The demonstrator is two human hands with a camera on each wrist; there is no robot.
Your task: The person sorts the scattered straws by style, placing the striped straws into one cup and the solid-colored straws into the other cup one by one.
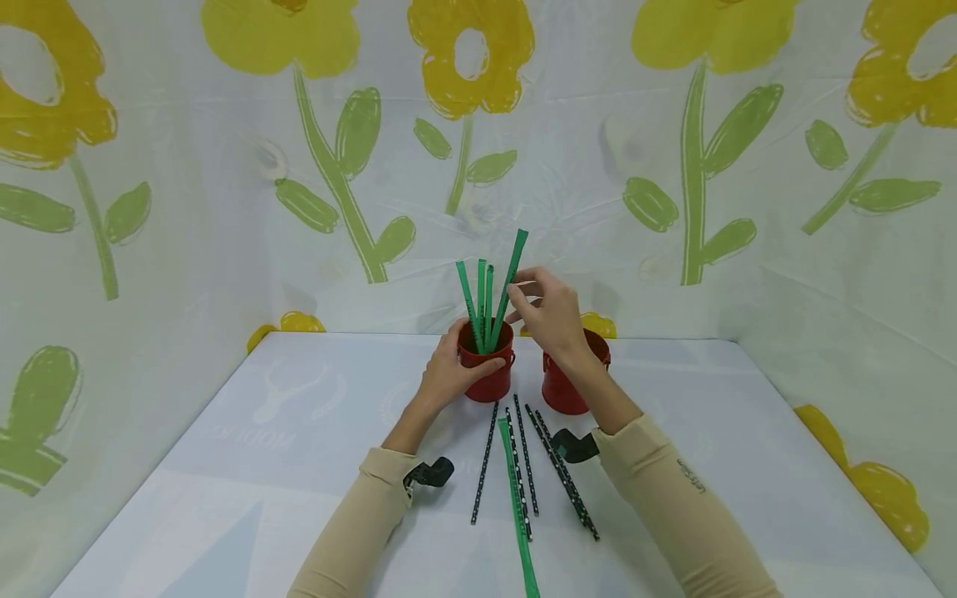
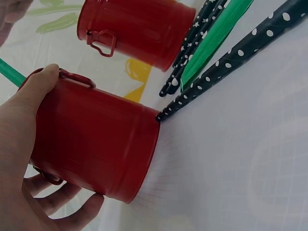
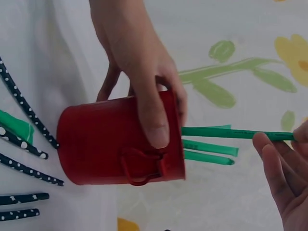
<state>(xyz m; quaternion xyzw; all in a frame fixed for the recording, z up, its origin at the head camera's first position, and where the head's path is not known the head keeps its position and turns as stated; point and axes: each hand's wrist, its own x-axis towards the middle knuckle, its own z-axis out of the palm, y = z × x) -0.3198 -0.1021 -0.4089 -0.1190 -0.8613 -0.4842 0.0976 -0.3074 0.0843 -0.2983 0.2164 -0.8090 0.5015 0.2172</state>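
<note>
My left hand [image 1: 452, 370] grips a small red metal bucket [image 2: 96, 139] round its rim and side. Several green straws in flat wrappers [image 1: 482, 303] stand in that bucket, leaning different ways. My right hand [image 1: 552, 311] is above the bucket's right side and pinches one taller green straw [image 3: 240, 134] near its upper end; its lower end is inside the bucket. The bucket's inside is mostly hidden. On the table in front lie several black straws with white dots or stars [image 1: 484, 465] and one green wrapped straw [image 1: 519, 507].
A second red bucket [image 1: 562, 390] stands to the right, partly behind my right wrist; its inside is hidden. The white table [image 1: 299, 465] ends just behind the buckets, at a hanging cloth [image 1: 561, 166] printed with yellow flowers.
</note>
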